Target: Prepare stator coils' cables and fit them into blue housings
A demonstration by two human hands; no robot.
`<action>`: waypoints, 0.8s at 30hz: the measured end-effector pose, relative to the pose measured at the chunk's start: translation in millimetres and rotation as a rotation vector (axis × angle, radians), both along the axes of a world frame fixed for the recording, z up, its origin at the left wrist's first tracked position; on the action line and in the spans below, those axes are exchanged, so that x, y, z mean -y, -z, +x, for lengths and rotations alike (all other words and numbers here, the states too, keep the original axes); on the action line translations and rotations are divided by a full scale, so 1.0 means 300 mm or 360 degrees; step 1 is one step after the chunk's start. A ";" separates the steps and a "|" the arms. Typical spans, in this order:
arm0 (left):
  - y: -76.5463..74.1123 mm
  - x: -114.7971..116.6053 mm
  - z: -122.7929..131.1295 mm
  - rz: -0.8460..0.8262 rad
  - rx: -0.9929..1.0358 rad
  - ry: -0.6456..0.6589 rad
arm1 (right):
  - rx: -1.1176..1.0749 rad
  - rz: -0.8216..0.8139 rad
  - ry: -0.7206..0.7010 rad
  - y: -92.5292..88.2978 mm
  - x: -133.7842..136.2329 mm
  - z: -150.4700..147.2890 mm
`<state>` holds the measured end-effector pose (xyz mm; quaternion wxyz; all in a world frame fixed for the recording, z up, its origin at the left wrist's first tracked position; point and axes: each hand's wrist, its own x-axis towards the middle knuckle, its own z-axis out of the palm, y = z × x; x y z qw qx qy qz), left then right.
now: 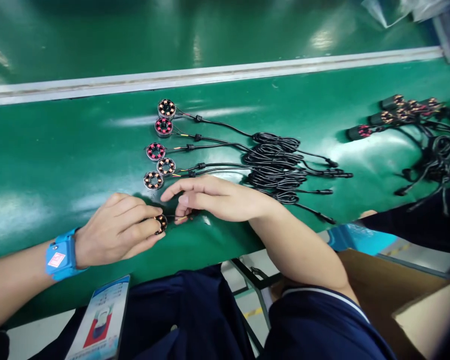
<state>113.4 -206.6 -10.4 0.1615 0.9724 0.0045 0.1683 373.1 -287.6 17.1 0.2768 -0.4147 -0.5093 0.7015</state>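
Note:
My left hand (121, 227), with a blue strap on its wrist, is closed around a small motor stator (160, 224). Copper windings show at the ring's face; the fingers cover its other side. Beside it, my right hand (213, 197) has its index finger stretched out and the other fingers loosely bent. Those lower fingers touch the thin wires (185, 218) that come from the held stator. Just beyond both hands several stators lie in a column, among them a copper-wound one (153, 180) and a red-wound one (155, 151). Their coiled black cables (275, 155) stretch to the right.
More cabled stators (393, 115) lie in a heap at the right, near another person's dark sleeve (423, 215). A pale rail (209, 72) crosses the green table (59, 150). At the front edge are a printed box (100, 320) and, lower right, a cardboard box (382, 280).

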 end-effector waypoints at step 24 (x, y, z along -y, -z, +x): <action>-0.009 -0.056 0.036 -0.0198 0.0083 -0.0536 | 0.0822 0.0940 0.0263 0.028 0.007 0.007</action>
